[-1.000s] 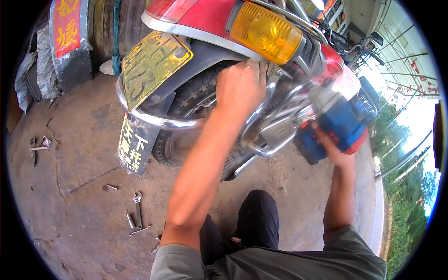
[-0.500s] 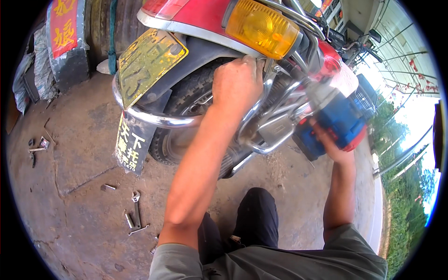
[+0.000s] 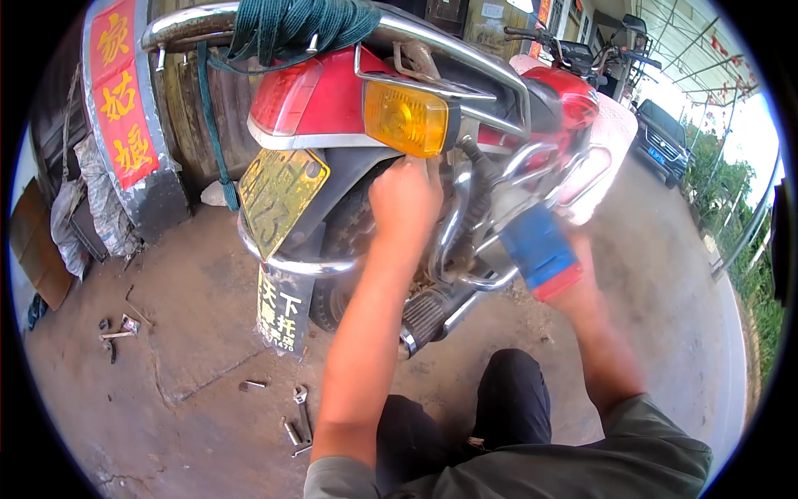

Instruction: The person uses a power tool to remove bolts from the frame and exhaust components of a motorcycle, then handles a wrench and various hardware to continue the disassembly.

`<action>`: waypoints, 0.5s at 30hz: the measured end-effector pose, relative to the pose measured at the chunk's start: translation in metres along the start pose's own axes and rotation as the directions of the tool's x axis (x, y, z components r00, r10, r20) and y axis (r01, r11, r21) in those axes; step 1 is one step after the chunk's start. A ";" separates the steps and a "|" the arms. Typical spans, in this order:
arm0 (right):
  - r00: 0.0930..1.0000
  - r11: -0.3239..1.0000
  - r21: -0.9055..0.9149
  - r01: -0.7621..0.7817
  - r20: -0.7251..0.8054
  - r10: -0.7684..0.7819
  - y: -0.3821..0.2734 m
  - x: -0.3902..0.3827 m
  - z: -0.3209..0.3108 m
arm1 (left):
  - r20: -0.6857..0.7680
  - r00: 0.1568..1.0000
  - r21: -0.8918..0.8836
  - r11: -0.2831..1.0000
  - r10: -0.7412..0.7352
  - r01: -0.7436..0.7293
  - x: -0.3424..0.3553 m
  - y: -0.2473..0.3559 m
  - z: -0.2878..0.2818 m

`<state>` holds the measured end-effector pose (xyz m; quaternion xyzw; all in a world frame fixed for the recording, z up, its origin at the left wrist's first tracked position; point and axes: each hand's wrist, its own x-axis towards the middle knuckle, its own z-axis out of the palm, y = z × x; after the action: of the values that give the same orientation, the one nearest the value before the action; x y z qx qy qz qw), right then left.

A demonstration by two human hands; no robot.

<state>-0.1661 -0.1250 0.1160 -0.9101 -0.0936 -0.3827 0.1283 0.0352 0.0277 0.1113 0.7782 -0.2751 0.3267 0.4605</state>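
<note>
My left hand [image 3: 407, 195] is closed just under the amber turn signal [image 3: 405, 119] at the back of the red motorcycle [image 3: 332, 96]. Whatever its fingers grip is hidden behind the knuckles. My right hand [image 3: 575, 270] is wrapped round a blue cordless impact wrench [image 3: 540, 245] with a red end, smeared by motion. The wrench's grey front points toward the metal under the turn signal; I cannot tell whether it touches. A worn yellow number plate [image 3: 285, 200] and a chrome bumper bar [image 3: 312, 267] sit left of my left hand.
On the floor lie an adjustable wrench [image 3: 302, 407], a socket [image 3: 291, 431] and a small hammer-like tool [image 3: 120, 334]. The muffler [image 3: 426, 314] sticks out near my knees. Green strap [image 3: 303, 29] wraps the rear rack. A dark car [image 3: 662, 141] stands far right.
My view has shifted, so more of the rack and street shows. The impact wrench has swung left and inward, nearer the turn signal. My left hand stays under the signal.
</note>
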 end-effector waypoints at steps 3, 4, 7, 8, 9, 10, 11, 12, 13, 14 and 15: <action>0.987 0.983 0.116 -0.139 -0.068 0.148 -0.019 -0.011 0.012 | -0.013 0.998 0.032 0.997 -0.063 0.063 -0.006 -0.001 -0.001; 0.980 0.976 0.136 -0.171 -0.076 0.182 -0.024 -0.014 0.012 | -0.097 0.995 0.045 0.998 0.038 -0.034 -0.008 -0.003 -0.004; 0.980 0.945 -0.322 0.061 -0.158 -0.117 -0.022 -0.030 0.003 | -0.158 0.982 0.234 0.970 0.107 -0.068 -0.004 -0.016 -0.033; 0.971 0.878 -0.470 0.091 -0.154 -0.183 -0.018 -0.043 0.000 | -0.163 0.973 0.264 0.957 0.163 -0.116 -0.005 -0.019 -0.046; 0.980 0.924 -0.380 0.037 -0.166 -0.107 -0.017 -0.049 -0.011 | -0.160 0.964 0.278 0.947 0.210 -0.161 -0.008 -0.013 -0.057; 0.985 0.963 -0.266 -0.038 -0.175 -0.010 -0.016 -0.058 -0.017 | -0.186 0.930 0.284 0.924 0.317 -0.257 -0.014 -0.004 -0.067; 0.979 0.983 -0.143 -0.116 -0.185 0.089 -0.016 -0.069 -0.025 | -0.168 0.906 0.266 0.903 0.388 -0.337 -0.024 0.007 -0.074; 0.963 0.983 0.019 -0.181 -0.202 0.181 -0.018 -0.076 -0.022 | -0.101 0.896 0.250 0.883 0.432 -0.398 -0.037 0.016 -0.084; 0.945 0.966 0.139 -0.220 -0.215 0.246 -0.019 -0.087 -0.020 | 0.021 0.888 0.230 0.862 0.459 -0.451 -0.056 0.026 -0.094; 0.934 0.949 0.205 -0.241 -0.217 0.284 -0.018 -0.097 -0.022 | 0.118 0.855 0.156 0.841 0.505 -0.518 -0.075 0.030 -0.098; 0.962 0.979 0.126 -0.161 -0.201 0.184 -0.013 -0.111 -0.029 | 0.245 0.854 0.056 0.872 0.460 -0.486 -0.097 0.034 -0.102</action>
<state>-0.2654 -0.1298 0.0572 -0.8605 -0.0200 -0.4592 0.2196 -0.0777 0.1174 0.0926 0.7436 -0.4887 0.3557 0.2860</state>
